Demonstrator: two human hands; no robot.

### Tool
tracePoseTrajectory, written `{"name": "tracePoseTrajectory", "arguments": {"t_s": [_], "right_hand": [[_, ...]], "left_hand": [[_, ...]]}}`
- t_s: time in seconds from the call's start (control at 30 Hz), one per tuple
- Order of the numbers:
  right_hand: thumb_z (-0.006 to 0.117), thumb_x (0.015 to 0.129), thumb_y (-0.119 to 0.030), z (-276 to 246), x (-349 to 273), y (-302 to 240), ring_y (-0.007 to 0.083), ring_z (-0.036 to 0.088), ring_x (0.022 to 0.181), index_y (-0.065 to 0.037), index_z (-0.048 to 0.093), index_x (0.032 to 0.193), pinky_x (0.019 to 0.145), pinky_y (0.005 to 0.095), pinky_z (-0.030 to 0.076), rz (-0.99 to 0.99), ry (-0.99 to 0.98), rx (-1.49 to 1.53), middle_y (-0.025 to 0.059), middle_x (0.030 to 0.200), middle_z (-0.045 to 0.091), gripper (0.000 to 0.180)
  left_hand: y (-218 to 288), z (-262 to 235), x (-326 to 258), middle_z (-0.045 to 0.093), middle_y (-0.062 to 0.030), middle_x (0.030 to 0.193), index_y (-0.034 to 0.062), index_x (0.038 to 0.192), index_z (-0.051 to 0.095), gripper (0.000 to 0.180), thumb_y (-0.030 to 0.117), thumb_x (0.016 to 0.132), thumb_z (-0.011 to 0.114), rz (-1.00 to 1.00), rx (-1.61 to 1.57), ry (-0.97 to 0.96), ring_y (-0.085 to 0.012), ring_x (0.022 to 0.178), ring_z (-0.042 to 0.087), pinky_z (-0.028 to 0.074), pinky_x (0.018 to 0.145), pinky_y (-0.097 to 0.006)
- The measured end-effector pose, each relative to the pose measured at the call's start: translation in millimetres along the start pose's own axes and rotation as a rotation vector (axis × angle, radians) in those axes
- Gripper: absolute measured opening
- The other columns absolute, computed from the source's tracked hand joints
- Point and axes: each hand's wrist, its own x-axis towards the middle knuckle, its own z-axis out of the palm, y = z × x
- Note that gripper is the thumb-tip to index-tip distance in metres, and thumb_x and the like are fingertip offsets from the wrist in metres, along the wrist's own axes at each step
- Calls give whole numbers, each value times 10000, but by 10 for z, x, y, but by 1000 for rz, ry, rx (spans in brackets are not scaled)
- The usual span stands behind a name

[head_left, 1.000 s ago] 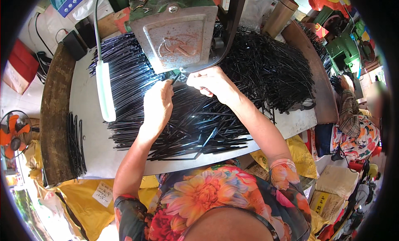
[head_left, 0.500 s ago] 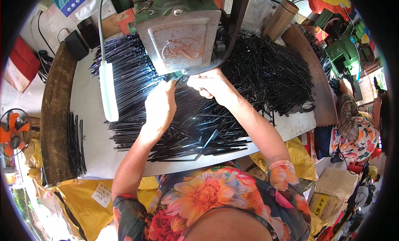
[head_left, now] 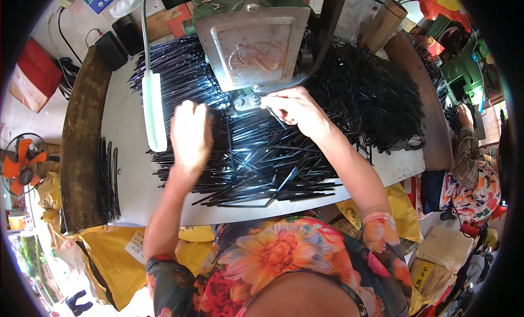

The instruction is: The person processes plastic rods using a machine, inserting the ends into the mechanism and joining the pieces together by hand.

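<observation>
We noted the left hand had drawn back from the machine, resting flat and spread on the black rods heaped across the tabletop. The right hand stayed pinched on one rod at the machine's mouth (feeding, we judged).

Thin black strips, long and glossy, heaped in a dense sprawl across the middle of the white table, mostly lying crosswise, loose ends fanning toward its near edge. One strip pinched at the foot of the grey-green machine near the far edge. A small separate bundle lengthwise along the left edge.
</observation>
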Motion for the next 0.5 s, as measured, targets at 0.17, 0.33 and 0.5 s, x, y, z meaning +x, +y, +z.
{"name": "tracePoseTrajectory", "arguments": {"t_s": [0.17, 0.33, 0.5], "right_hand": [[543, 777, -183, 109, -76, -126, 14, 324, 447, -35, 602, 703, 398, 167, 223, 46, -15, -79, -51, 524, 415, 176], [542, 724, -173, -43, -229, -135, 28, 353, 470, -43, 633, 727, 422, 175, 260, -4, 175, -233, -46, 580, 462, 159], [573, 746, -139, -160, -222, -90, 30, 371, 432, -21, 616, 764, 360, 160, 242, 87, 313, 3, -22, 568, 466, 127]], "left_hand": [[-261, 41, -22, 488, -105, 783, 28, 815, 538, 162, -19, 670, 594, 46, -34, -68, -273, 760, 479, 400, 657, -362], [-228, -40, -49, 457, -92, 716, 20, 869, 523, 165, -14, 708, 506, 146, -81, -75, -253, 698, 463, 376, 623, -354], [-7, -45, 30, 452, -97, 709, 19, 913, 527, 202, -7, 712, 515, 232, -92, -34, -249, 664, 473, 391, 591, -345]]}}
